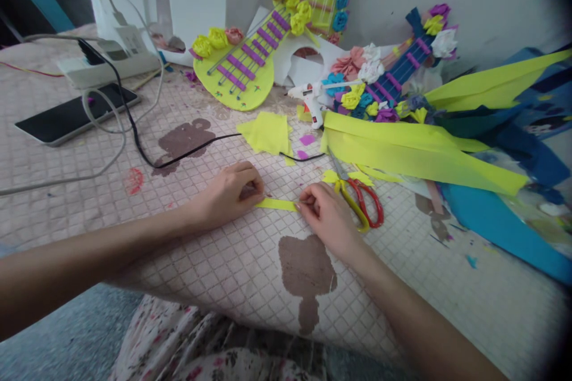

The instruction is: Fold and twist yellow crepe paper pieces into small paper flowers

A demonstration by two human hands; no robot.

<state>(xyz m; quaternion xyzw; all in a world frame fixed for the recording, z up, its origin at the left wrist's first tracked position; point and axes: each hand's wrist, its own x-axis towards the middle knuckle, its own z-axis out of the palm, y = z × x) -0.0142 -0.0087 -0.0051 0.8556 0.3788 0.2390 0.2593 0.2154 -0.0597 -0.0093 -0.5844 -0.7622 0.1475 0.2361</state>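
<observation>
A narrow yellow paper strip [277, 205] stretches between my two hands, just above or on the quilted cloth. My left hand [236, 189] pinches its left end, fingers curled. At the other end, my right hand [328, 214] grips the strip between thumb and fingers. Scissors [360, 202] with one yellow and one red handle lie just beyond my right hand, their blades pointing away. Behind the hands rests a torn-edged yellow paper piece [266, 133]. Farther back, a white glue gun [310, 101] stands beside long yellow crepe paper [402, 146].
Paper guitars, one yellow [243, 74] and one blue [393, 80], lean at the back with paper flowers. At left are a phone [78, 114], a white power strip [111, 68] and a black cable [138, 143]. Blue paper [504, 226] lies at right.
</observation>
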